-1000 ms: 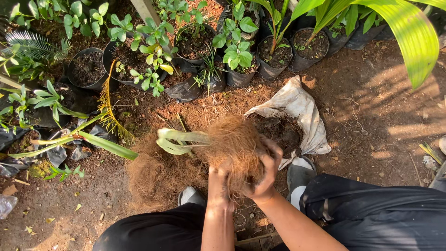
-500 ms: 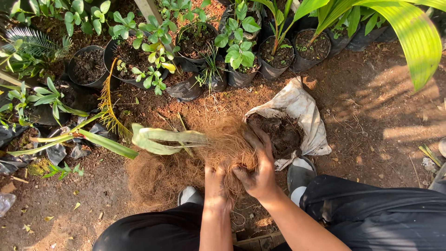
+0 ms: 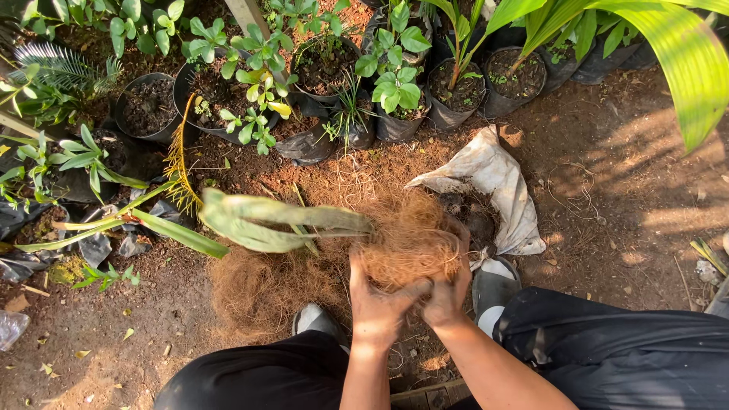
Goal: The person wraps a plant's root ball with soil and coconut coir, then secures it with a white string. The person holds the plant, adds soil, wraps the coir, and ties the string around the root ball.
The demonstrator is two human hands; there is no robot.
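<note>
My left hand [image 3: 377, 307] and my right hand [image 3: 449, 292] both clasp a ball of brown coconut fibre [image 3: 406, 247] wrapped about the base of a small plant. The plant's long pale green leaves [image 3: 269, 220] lie sideways, pointing left. The two hands touch each other under the fibre ball. A loose heap of the same fibre [image 3: 262, 285] is spread on the soil below and to the left. Right of the ball lies an opened white sack [image 3: 497, 186] with dark soil in it.
Black pots and black bags with leafy plants [image 3: 250, 83] line the top and left edges. A broad green leaf [image 3: 683, 61] hangs over the top right. My shoes [image 3: 493, 285] and black trousers [image 3: 607, 357] fill the bottom. Bare brown earth lies at the right.
My right hand came back from the sack to join the left under the fibre ball. The plant has tipped further left, its leaves now stretched out sideways.
</note>
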